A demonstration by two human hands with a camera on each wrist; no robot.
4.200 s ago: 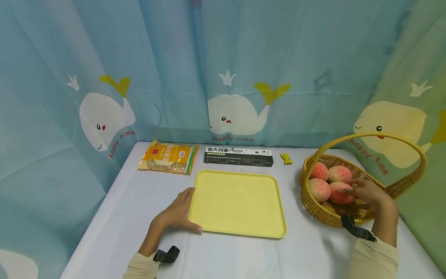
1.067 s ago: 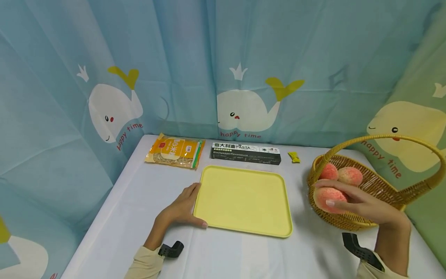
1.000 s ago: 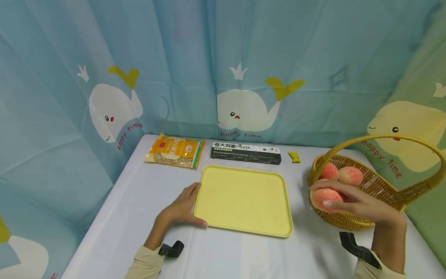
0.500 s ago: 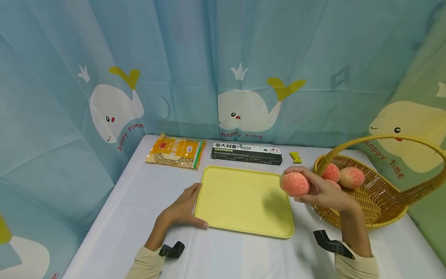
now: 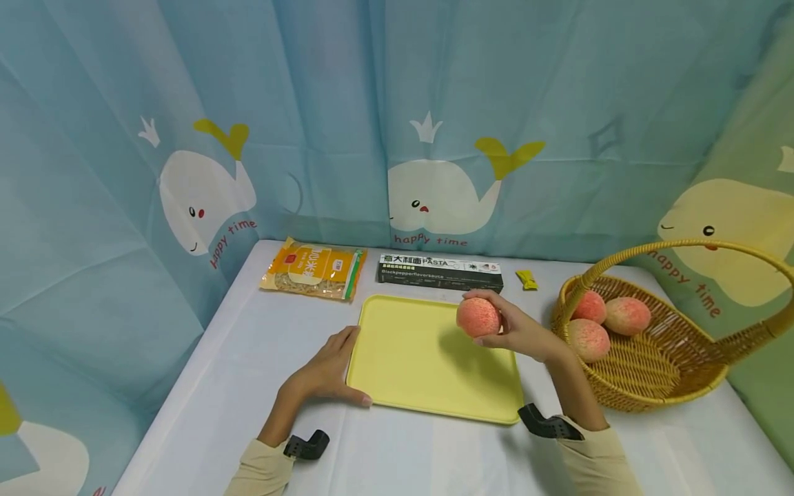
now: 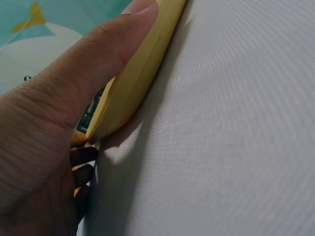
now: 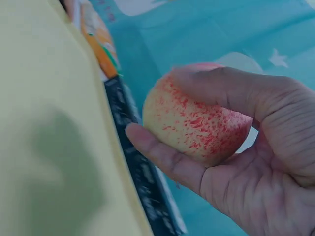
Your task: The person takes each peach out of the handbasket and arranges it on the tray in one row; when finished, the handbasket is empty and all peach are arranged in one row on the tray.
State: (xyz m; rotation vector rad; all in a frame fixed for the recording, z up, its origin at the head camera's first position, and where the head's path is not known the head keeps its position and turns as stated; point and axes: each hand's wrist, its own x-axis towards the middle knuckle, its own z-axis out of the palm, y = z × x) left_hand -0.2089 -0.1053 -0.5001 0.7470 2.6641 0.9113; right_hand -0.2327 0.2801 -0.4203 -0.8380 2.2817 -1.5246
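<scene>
My right hand (image 5: 524, 334) holds a pink peach (image 5: 477, 317) above the right part of a yellow tray (image 5: 403, 365), and the peach's shadow falls on the tray. In the right wrist view, the thumb and fingers wrap round the peach (image 7: 194, 123), which is cream with red speckles. My left hand (image 5: 319, 370) rests against the tray's near left corner, fingers along the left side and thumb at the front edge. The left wrist view has the thumb (image 6: 115, 42) lying over the tray's rim (image 6: 140, 78). Three more peaches sit in a wicker basket (image 5: 648, 362) on the right.
Behind the tray lie an orange bag of grain (image 5: 312, 270), a dark pasta box (image 5: 440, 274) and a small yellow packet (image 5: 527, 280). The basket's tall handle (image 5: 682, 242) arches up at the right. A whale-print curtain (image 5: 322, 103) hangs behind the white table.
My right hand has taken a peach out of the basket and carried it left to over the tray. The left hand has stayed at the tray's corner. The head view has shifted slightly.
</scene>
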